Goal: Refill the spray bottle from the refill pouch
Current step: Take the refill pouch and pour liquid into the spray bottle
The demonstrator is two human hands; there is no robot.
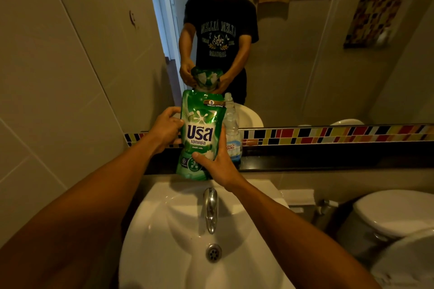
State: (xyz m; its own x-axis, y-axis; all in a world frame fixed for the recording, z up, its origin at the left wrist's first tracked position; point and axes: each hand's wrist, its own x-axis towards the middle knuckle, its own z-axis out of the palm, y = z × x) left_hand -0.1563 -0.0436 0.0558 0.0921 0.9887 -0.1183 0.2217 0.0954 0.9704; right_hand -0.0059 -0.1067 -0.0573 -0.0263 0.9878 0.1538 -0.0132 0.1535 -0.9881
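Observation:
A green refill pouch (200,135) with white lettering stands upright above the dark ledge behind the sink. My left hand (165,128) grips its left edge near the middle. My right hand (217,166) holds its lower right corner, thumb across the front. Right behind the pouch, on its right side, a clear plastic bottle (232,129) with a blue-and-white label stands on the ledge; its top has no spray head that I can see, and the pouch hides part of it.
A white sink (164,230) with a chrome tap (211,209) and drain lies below my arms. The dark ledge (328,159) carries a coloured tile strip under a mirror. A white toilet (394,213) stands at right. A tiled wall closes the left.

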